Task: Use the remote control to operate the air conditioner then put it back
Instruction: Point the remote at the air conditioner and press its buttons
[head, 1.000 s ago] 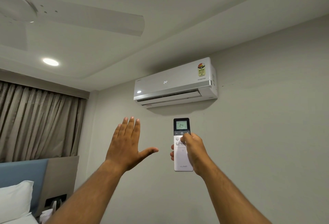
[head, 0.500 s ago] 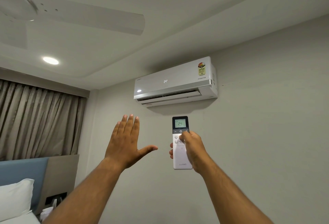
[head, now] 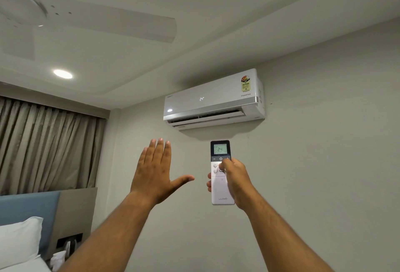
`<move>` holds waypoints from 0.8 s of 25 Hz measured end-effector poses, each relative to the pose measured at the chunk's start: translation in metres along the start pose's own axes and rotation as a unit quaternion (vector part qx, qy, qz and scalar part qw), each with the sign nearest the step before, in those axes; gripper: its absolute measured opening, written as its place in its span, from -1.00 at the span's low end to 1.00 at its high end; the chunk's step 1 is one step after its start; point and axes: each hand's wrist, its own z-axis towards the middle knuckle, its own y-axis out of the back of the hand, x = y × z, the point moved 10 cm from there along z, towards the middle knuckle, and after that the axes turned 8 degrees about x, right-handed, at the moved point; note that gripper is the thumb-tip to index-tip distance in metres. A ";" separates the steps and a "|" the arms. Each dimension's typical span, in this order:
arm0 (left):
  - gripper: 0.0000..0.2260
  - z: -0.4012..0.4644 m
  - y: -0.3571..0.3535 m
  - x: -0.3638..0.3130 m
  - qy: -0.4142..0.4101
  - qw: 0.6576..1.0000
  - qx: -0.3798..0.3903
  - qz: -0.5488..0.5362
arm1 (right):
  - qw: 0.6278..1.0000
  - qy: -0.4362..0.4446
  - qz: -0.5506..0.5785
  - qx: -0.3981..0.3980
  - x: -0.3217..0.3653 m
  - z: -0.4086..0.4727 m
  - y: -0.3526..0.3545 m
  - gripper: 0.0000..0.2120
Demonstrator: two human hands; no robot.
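Observation:
My right hand (head: 236,183) grips a white remote control (head: 221,193) held upright, thumb resting on its buttons just under the dark top section. The remote's screen reads 24. Directly above it, a white air conditioner (head: 213,100) is mounted high on the wall, its panel showing 24 and its louvre open. My left hand (head: 154,174) is raised to the left of the remote, palm facing the wall, fingers together and thumb spread, holding nothing.
A ceiling fan (head: 91,20) and a round ceiling light (head: 62,74) are overhead at the left. Brown curtains (head: 43,146) hang at the left. A bed with a white pillow (head: 19,239) and blue headboard (head: 26,209) sits at the lower left.
Both hands and the remote have risen slightly. The thumb stays on the remote's buttons. The displays still read 24.

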 end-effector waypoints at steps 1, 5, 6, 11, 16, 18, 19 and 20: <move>0.07 0.000 0.001 0.000 0.000 1.000 -0.002 -0.002 | 1.000 0.001 0.002 0.001 0.001 0.000 0.000 -0.86; 0.07 0.001 0.004 -0.002 0.002 1.000 -0.005 0.004 | 1.000 0.005 -0.002 -0.002 0.004 -0.001 0.001 -0.85; 0.06 0.001 0.005 -0.002 0.002 1.000 -0.006 0.003 | 1.000 0.006 -0.002 -0.003 0.005 -0.001 0.002 -0.84; 0.06 0.001 0.009 -0.004 -0.003 1.000 -0.008 0.000 | 1.000 0.010 0.000 -0.004 0.010 -0.001 0.003 -0.81; 0.06 0.000 0.010 -0.003 0.000 1.000 -0.002 0.000 | 1.000 0.009 -0.012 -0.010 0.011 -0.002 0.005 -0.84; 0.07 0.000 0.009 -0.003 0.001 1.000 0.001 0.000 | 1.000 0.008 -0.013 -0.011 0.011 -0.002 0.006 -0.84; 0.07 0.000 0.009 -0.003 0.001 1.000 0.002 0.001 | 1.000 0.007 -0.012 -0.010 0.011 -0.003 0.005 -0.84; 0.07 -0.001 0.008 -0.002 0.001 1.000 0.003 0.002 | 1.000 0.008 -0.011 -0.010 0.011 -0.003 0.005 -0.83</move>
